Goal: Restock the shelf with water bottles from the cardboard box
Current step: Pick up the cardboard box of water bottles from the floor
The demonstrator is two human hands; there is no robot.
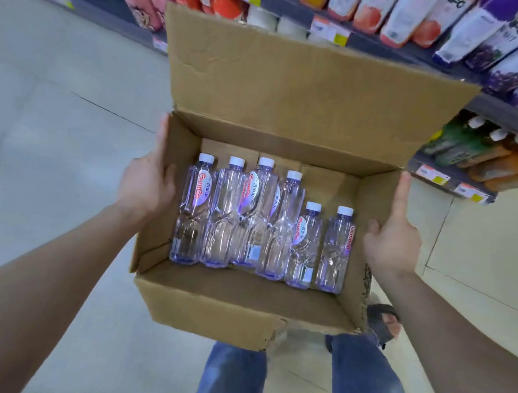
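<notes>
Here, open cardboard box point(242, 301) held above aisle floor, left hand point(147, 183) and right hand point(393, 239) clamping opposite walls, fingers wrapped over rims for support. 6 water bottles point(262, 218) lie flat inside. Drink shelf point(494, 107) just beyond.

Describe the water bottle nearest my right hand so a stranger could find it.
Look inside the open cardboard box held by both hands. Six clear bottles lie in a row with white caps pointing away. Yours is the last bottle at the right end, one of two shorter ones, with red lettering along its right edge.
</notes>
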